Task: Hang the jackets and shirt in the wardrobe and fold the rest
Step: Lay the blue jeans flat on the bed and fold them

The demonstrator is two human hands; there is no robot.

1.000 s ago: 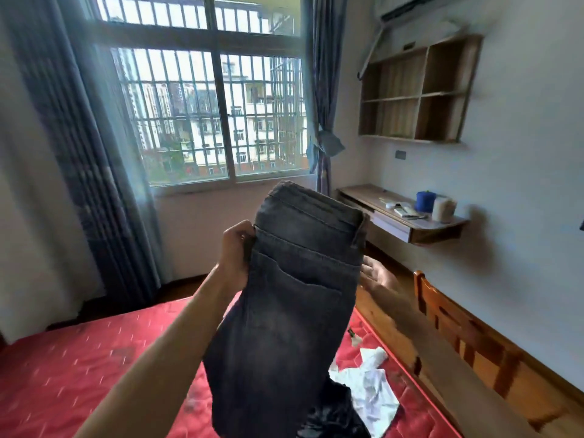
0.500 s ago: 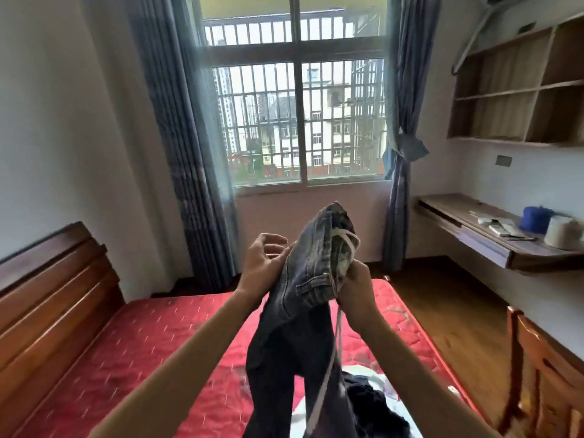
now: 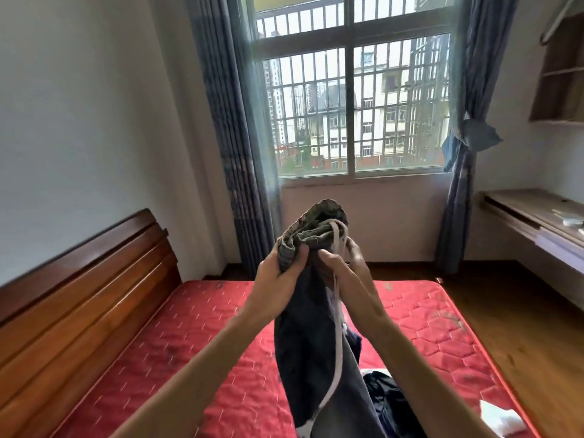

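Note:
I hold a pair of dark grey jeans (image 3: pixel 311 349) up over the red mattress (image 3: pixel 196 349), its legs hanging down. My left hand (image 3: pixel 278 279) grips the bunched waistband from the left. My right hand (image 3: pixel 344 263) grips it from the right, with a white drawstring (image 3: pixel 337 358) trailing down the front of the jeans. More dark clothing (image 3: pixel 388 403) lies on the mattress behind the jeans, partly hidden. A crumpled white garment (image 3: pixel 499 420) lies at the mattress's near right corner.
A wooden headboard (image 3: pixel 79 286) runs along the left. Ahead is a barred window (image 3: pixel 350 99) with blue curtains (image 3: pixel 234 147). A wall-mounted desk (image 3: pixel 537 219) and an open shelf (image 3: pixel 562 74) are on the right, above wooden floor (image 3: pixel 512 317).
The view swung left from the desk toward the headboard. The jeans went from held flat by the waistband to bunched at the top, and my right hand came in and took hold.

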